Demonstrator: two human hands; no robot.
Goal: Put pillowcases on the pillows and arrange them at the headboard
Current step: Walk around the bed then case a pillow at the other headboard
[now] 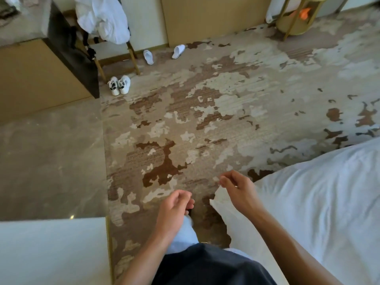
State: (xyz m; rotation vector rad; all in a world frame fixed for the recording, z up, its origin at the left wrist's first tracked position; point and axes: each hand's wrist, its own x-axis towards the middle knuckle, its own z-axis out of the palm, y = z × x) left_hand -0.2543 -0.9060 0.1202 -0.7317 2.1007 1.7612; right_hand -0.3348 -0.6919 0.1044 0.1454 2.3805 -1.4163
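Note:
I am standing beside the bed (329, 202), looking down at the carpet. A white pillowcase (232, 221) juts out from the bed's edge, its pointed corner toward the floor. My right hand (236, 190) is over that corner, thumb and forefinger pinched at its tip. My left hand (174, 208) hangs a little to the left above my foot, fingers loosely curled, with nothing visible in it. I cannot tell whether a pillow is inside the case. The headboard is out of view.
A white-topped table with a gold edge (53, 249) stands at the lower left. Sneakers (119, 85) and two white slippers (148, 56) lie on the patterned carpet. White linen (102, 17) hangs over a chair, and a gold side table (296, 17) stands far right.

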